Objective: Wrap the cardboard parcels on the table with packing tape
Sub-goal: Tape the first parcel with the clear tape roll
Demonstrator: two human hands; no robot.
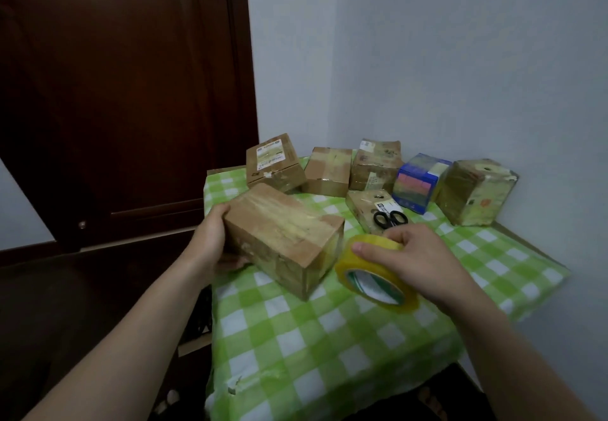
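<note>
A dark door (115, 91) stands at the left. The left hand (210, 239) grips the left end of a parcel (283, 236), thumb on the top edge and fingers (237, 261) curled under the end; the parcel lies slantwise on the desk (296, 338), over a green checked cloth. Just beside its near right end is the tape (375, 272), a yellow roll tilted on its edge. The right hand (411, 256) holds the roll from above, thumb on the rim's left side and fingers curled over the far side. Behind the roll, scissors (390, 218) lie on a small parcel (362, 206). Along the wall stand more parcels (329, 170) and a blue box (418, 183).
</note>
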